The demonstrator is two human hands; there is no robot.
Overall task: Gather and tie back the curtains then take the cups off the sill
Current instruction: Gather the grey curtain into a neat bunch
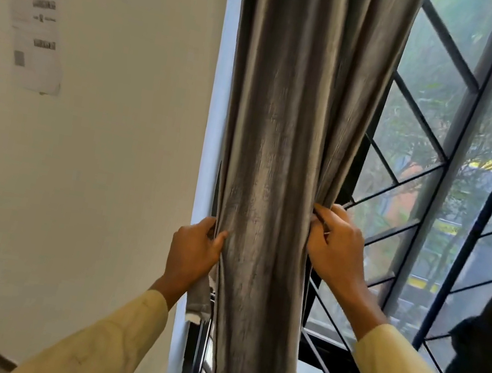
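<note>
A grey curtain hangs bunched into a column at the window's left side. My left hand grips its left edge, fingers curled round the fabric, and a short grey strip with a white end hangs below that hand. My right hand pinches the curtain's right edge, where a thin dark cord or seam runs under the fingers. No cups or sill surface show in this view.
A white wall with taped paper notices stands to the left. Black window bars in a diamond grid fill the right, with trees and a street beyond. A dark shape, perhaps another curtain, hangs at the far right.
</note>
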